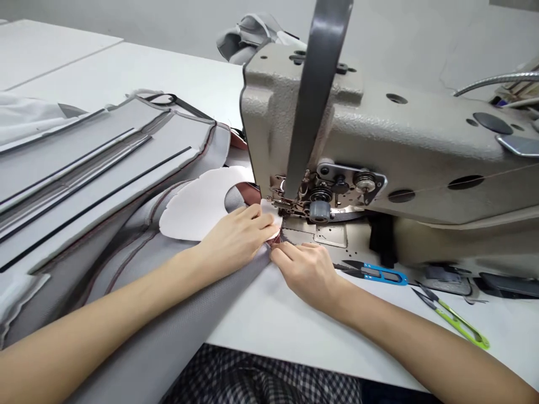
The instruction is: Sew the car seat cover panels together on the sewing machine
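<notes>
A large grey fabric cover (177,314) with dark red seams runs from the left up to the sewing machine (362,134). On top of it lies a white rounded piece (196,205) with a cut-out. My left hand (240,233) is closed at the piece's right end, pressing it and the fabric together close to the presser foot. Just right of it, my right hand (305,269) pinches the cover's edge, where some dark red material shows. The needle point itself is hidden behind the machine's parts and my fingers.
Blue thread snips (385,274) and green thread snips (461,324) lie on the white table (252,320) to the right. A dark strap (320,84) hangs in front of the machine head. More grey fabric (252,33) sits behind the machine.
</notes>
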`<action>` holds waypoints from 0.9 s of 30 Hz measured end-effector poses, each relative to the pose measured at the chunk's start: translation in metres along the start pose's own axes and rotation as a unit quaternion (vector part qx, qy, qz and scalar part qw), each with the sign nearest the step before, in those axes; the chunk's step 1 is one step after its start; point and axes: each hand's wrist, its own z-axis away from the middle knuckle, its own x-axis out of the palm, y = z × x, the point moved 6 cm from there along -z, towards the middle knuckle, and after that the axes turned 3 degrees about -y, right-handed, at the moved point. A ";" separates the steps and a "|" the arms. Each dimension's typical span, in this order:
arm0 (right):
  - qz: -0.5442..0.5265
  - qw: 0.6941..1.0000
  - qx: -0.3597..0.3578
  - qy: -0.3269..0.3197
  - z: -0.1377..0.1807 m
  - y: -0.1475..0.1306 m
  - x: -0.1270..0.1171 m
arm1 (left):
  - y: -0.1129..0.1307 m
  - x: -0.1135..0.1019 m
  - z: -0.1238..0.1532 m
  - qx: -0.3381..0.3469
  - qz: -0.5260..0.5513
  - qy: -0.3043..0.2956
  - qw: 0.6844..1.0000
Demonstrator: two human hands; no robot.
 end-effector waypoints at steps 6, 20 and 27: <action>-0.021 0.999 0.029 0.025 -0.002 0.013 0.004 | -0.008 -0.001 -0.013 -0.016 0.010 0.035 0.999; -0.210 0.965 0.112 -0.107 -0.009 0.035 0.011 | -0.055 0.009 -0.019 -0.119 0.429 0.066 0.893; -0.105 0.985 0.083 -0.107 -0.006 0.027 0.011 | -0.019 -0.008 -0.017 0.048 0.131 0.020 0.990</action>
